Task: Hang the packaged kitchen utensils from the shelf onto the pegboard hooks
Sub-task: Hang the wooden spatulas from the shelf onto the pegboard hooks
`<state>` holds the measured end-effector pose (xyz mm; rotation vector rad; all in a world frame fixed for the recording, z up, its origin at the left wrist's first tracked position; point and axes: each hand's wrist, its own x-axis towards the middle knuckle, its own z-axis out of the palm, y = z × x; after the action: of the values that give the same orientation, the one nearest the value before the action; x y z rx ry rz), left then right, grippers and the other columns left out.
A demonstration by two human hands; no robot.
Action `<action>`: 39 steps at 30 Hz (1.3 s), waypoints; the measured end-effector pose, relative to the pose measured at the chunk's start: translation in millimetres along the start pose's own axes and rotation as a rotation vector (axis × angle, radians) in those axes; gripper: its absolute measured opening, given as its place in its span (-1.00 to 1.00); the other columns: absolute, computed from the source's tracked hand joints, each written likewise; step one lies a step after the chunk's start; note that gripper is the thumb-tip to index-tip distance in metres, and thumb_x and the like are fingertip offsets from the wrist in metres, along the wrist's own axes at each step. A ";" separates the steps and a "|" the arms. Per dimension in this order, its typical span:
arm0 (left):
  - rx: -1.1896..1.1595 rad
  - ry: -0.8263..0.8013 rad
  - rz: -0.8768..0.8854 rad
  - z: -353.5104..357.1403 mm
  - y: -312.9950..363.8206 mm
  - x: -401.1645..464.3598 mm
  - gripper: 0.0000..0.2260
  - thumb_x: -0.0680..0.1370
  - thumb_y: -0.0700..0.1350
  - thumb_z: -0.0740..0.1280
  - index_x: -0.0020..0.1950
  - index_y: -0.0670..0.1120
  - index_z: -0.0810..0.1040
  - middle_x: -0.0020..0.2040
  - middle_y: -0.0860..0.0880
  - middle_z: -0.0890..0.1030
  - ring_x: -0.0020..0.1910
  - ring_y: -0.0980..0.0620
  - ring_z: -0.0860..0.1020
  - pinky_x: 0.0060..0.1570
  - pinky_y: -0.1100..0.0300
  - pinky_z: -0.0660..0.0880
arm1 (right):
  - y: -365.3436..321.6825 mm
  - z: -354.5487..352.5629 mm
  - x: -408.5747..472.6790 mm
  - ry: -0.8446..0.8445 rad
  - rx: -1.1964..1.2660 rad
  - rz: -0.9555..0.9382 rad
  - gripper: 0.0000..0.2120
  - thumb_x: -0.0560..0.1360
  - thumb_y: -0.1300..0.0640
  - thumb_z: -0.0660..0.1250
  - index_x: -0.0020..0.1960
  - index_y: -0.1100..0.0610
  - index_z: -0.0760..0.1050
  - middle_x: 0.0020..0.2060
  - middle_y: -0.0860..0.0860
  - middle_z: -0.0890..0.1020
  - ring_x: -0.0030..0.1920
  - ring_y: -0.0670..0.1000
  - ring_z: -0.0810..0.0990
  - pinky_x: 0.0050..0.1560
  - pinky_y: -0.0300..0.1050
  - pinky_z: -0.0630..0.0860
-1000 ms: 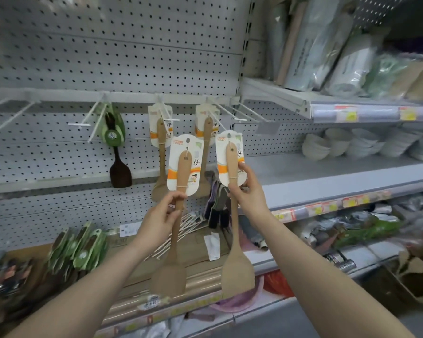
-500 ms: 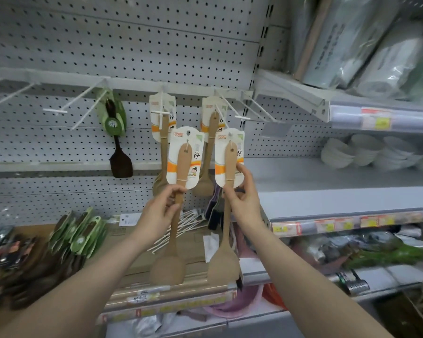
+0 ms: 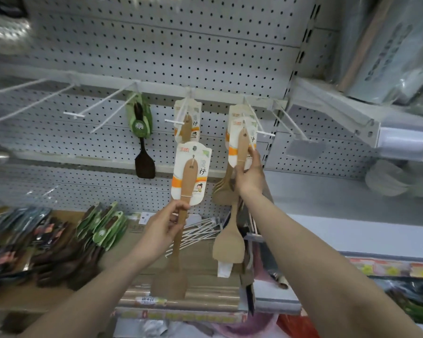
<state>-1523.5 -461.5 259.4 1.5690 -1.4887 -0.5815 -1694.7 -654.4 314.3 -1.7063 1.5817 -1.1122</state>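
Two hands are in view, the left hand [image 3: 166, 224] and the right hand [image 3: 248, 176], and each holds one carded wooden spatula: one [image 3: 181, 228] on the left, one [image 3: 232, 215] on the right. Two pegboard hooks already carry wooden spatulas: one pack [image 3: 187, 123] at the middle, and a bunch [image 3: 224, 189] behind the right hand whose number cannot be told. One black spatula [image 3: 144, 162] on a green card hangs further left. About three hooks [image 3: 73, 115] on the left stand bare. Green-carded packs [image 3: 103, 228] lie heaped on the shelf, too blurred to count.

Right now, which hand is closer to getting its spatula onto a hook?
Right hand: its spatula card is already up at the hook. The left hand holds its spatula lower, below the hook tips.
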 end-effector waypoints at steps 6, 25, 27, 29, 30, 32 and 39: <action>0.005 0.015 -0.025 -3.7 4.0 -10.7 -0.62 0.54 -0.39 0.34 0.14 0.09 0.46 0.02 0.22 0.57 -0.02 0.34 0.56 0.05 0.37 0.53 | -7.4 11.9 -5.9 0.027 -0.104 0.066 -0.49 0.65 -0.08 0.16 0.56 -0.11 0.11 0.14 0.21 0.52 -0.03 0.18 0.56 -0.06 0.00 0.52; -0.001 0.093 0.124 -10.9 -4.8 -10.2 -0.48 0.52 -0.38 0.34 0.12 0.27 0.38 0.01 0.25 0.59 0.02 0.19 0.59 0.05 0.37 0.52 | -97.0 -7.6 -92.6 -0.076 0.054 -0.745 -0.71 0.62 0.15 0.30 0.34 0.05 0.50 0.04 -0.33 0.47 0.14 -0.02 0.49 0.21 0.10 0.43; -0.002 0.099 0.120 -13.4 -4.7 -6.7 -0.45 0.51 -0.39 0.35 0.11 0.29 0.38 0.00 0.28 0.58 0.02 0.20 0.59 0.04 0.40 0.51 | -102.5 -3.3 -90.9 -0.049 0.064 -0.775 -0.70 0.60 0.18 0.32 0.33 0.06 0.52 -0.03 -0.43 0.40 0.11 -0.04 0.47 0.18 0.03 0.42; -0.003 0.107 0.114 -16.3 -5.0 -2.3 -0.44 0.51 -0.39 0.35 0.12 0.30 0.37 0.01 0.28 0.57 0.02 0.22 0.58 0.03 0.43 0.50 | -107.7 0.3 -86.6 -0.038 0.072 -0.771 -0.70 0.60 0.18 0.32 0.32 0.06 0.53 -0.04 -0.43 0.40 0.08 -0.06 0.46 0.17 0.02 0.41; -0.002 0.107 0.111 -17.9 -5.6 0.1 -0.44 0.51 -0.39 0.34 0.12 0.30 0.37 0.02 0.28 0.57 0.03 0.22 0.58 0.04 0.44 0.49 | -109.7 2.2 -84.0 -0.042 0.070 -0.765 -0.71 0.60 0.18 0.32 0.32 0.04 0.53 -0.04 -0.40 0.42 0.08 -0.07 0.45 0.18 0.02 0.41; 0.009 0.096 0.104 -21.2 -7.3 5.0 -0.44 0.52 -0.38 0.34 0.14 0.31 0.36 0.04 0.30 0.56 0.03 0.24 0.58 0.03 0.45 0.48 | -111.5 5.7 -78.3 -0.050 0.062 -0.755 -0.71 0.61 0.17 0.31 0.32 0.01 0.53 -0.04 -0.36 0.43 0.07 -0.10 0.42 0.19 0.03 0.41; 0.074 0.034 0.077 -23.7 -14.6 25.6 -0.34 0.51 -0.34 0.39 0.24 0.41 0.31 0.23 0.24 0.47 0.14 0.25 0.53 0.19 0.32 0.49 | -109.6 21.1 -52.7 -0.003 0.057 -0.678 -0.71 0.60 0.18 0.34 0.30 0.04 0.58 -0.12 -0.23 0.53 0.03 -0.05 0.39 0.04 -0.13 0.33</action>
<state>-1491.6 -481.0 265.2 1.5625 -1.5535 -0.4585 -1617.8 -589.0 385.4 -2.2732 0.9584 -1.4371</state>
